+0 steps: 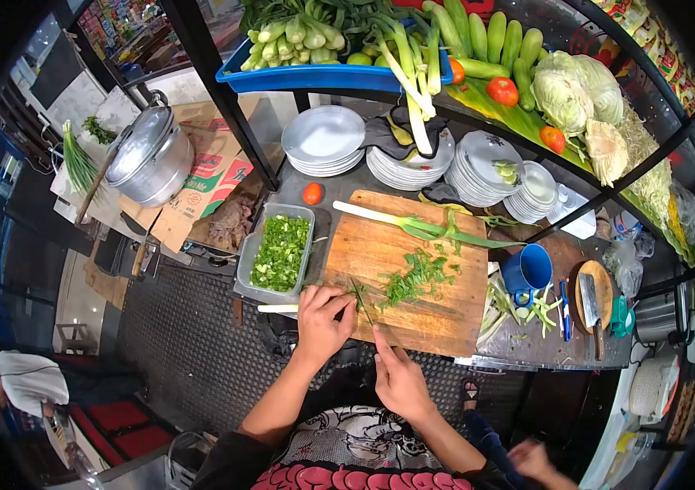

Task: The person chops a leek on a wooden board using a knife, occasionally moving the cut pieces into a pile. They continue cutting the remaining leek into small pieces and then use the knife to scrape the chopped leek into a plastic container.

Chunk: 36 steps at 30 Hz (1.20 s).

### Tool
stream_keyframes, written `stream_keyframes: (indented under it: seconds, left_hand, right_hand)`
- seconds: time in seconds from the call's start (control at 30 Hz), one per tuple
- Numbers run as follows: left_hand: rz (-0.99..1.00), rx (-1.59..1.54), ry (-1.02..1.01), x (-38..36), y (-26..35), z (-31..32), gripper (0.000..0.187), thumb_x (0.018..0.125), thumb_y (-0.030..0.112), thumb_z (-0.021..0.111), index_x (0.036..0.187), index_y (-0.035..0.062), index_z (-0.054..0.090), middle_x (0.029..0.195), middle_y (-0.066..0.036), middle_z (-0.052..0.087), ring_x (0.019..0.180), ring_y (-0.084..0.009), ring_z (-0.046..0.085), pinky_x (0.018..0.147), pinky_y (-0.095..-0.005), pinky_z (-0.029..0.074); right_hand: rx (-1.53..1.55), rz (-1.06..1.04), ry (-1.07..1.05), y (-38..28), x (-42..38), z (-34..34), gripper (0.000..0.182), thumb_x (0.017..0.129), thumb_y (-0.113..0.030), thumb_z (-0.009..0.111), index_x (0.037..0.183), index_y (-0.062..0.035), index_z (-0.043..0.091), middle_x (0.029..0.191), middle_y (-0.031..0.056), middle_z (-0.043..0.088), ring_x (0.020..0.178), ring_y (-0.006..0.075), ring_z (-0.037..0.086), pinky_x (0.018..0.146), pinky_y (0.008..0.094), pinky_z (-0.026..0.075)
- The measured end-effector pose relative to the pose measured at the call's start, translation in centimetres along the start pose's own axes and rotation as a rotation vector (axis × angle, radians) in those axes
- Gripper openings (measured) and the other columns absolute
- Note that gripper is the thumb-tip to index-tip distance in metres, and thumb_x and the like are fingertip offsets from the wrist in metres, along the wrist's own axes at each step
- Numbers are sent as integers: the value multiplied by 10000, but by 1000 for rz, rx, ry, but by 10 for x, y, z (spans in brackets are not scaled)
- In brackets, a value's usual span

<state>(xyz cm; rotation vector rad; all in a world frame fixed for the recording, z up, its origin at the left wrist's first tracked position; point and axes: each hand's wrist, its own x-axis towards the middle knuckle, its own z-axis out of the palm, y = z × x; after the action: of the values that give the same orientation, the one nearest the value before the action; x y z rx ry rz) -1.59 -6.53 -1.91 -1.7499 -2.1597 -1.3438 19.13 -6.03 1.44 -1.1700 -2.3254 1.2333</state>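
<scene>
My left hand point(327, 318) is closed on a leek at the near left corner of the wooden cutting board point(445, 318); its white end point(278, 309) sticks out to the left. My right hand point(400, 377) grips a knife point(363, 304), whose thin blade stands beside my left fingertips. Chopped green leaves point(417, 278) lie loose on the board. Another whole leek point(372, 214) rests across its far side. Left of the board, a clear plastic container point(309, 253) holds chopped greens point(278, 253). A tomato point(312, 193) sits behind the container.
Stacked plates point(323, 135) stand behind the board. To the right are a blue mug point(527, 268), leek trimmings point(494, 310) and a cleaver point(589, 306) on a round board. Overhead, a shelf carries a blue tray point(323, 79) and cabbages point(563, 90). Another person's hand point(531, 459) shows lower right.
</scene>
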Motion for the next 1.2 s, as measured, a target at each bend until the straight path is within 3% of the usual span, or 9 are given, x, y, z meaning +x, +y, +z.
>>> stream_keyframes:
  seconds: [0.23, 0.33, 0.43, 0.47, 0.7, 1.0, 1.1, 1.13, 1.2]
  left_hand:
    - [13, 15, 0, 0, 1, 0, 106, 810, 63, 828, 916, 67, 820, 961, -40, 724, 907, -275, 625, 809, -399, 478]
    - [21, 20, 0, 1, 0, 1, 108, 810, 60, 828, 917, 64, 820, 961, -41, 722, 905, -276, 623, 808, -400, 475]
    - [22, 10, 1, 3, 2, 0, 108, 813, 58, 827, 920, 63, 821, 962, -42, 722, 905, -276, 623, 810, -400, 475]
    - [20, 6, 4, 3, 2, -1, 108, 814, 57, 827, 922, 63, 821, 963, -42, 722, 905, -277, 623, 811, -400, 475]
    - [-5, -23, 2, 1, 2, 0, 116, 832, 57, 837, 946, 45, 823, 956, -64, 721, 906, -287, 630, 828, -405, 494]
    - [-31, -24, 16, -5, -1, -14, 157, 823, 29, 857, 977, 11, 826, 944, -109, 720, 892, -312, 644, 811, -410, 531]
    - [-32, -39, 8, -9, -3, -17, 175, 819, 22, 861, 990, 9, 827, 945, -108, 719, 890, -314, 642, 803, -408, 533]
    - [-30, -42, 1, -8, -3, -16, 179, 817, 20, 861, 993, 8, 828, 946, -108, 719, 888, -313, 641, 801, -407, 534]
    - [-19, -48, -11, -7, -1, -16, 185, 816, 21, 862, 997, 8, 829, 949, -106, 718, 887, -312, 640, 798, -406, 534]
  right_hand:
    - [-123, 28, 22, -15, 11, 7, 672, 1014, -80, 581, 1658, -127, 395, 1239, 347, 678, 862, 525, 720, 756, 548, 615]
    - [-130, -98, 117, -2, 7, 14, 753, 961, -94, 617, 1672, -156, 378, 1142, 351, 686, 704, 482, 721, 662, 530, 625]
    - [-228, -12, 24, 5, -24, 3, 741, 959, -100, 623, 1663, -175, 405, 972, 287, 687, 656, 469, 697, 626, 537, 607]
    - [-212, -34, 76, 5, -34, -3, 702, 965, -94, 638, 1639, -186, 463, 831, 232, 644, 604, 445, 663, 597, 530, 575]
    - [59, 28, 61, 8, -57, -32, 606, 1011, -83, 647, 1598, -190, 537, 799, 213, 624, 652, 405, 659, 627, 490, 535]
    - [61, -23, 197, 23, -44, -24, 607, 998, -49, 647, 1587, -165, 553, 791, 210, 620, 650, 394, 653, 629, 466, 531]
    - [77, -46, 124, 13, -43, -33, 613, 1002, -53, 648, 1596, -162, 539, 808, 216, 623, 660, 404, 655, 635, 475, 533]
    - [69, -16, 42, 2, -41, -36, 566, 1015, -28, 624, 1573, -91, 551, 831, 189, 621, 709, 331, 623, 705, 420, 520]
    - [71, -51, 41, 9, -34, -25, 588, 1021, -46, 623, 1596, -127, 527, 821, 193, 614, 703, 353, 622, 699, 435, 523]
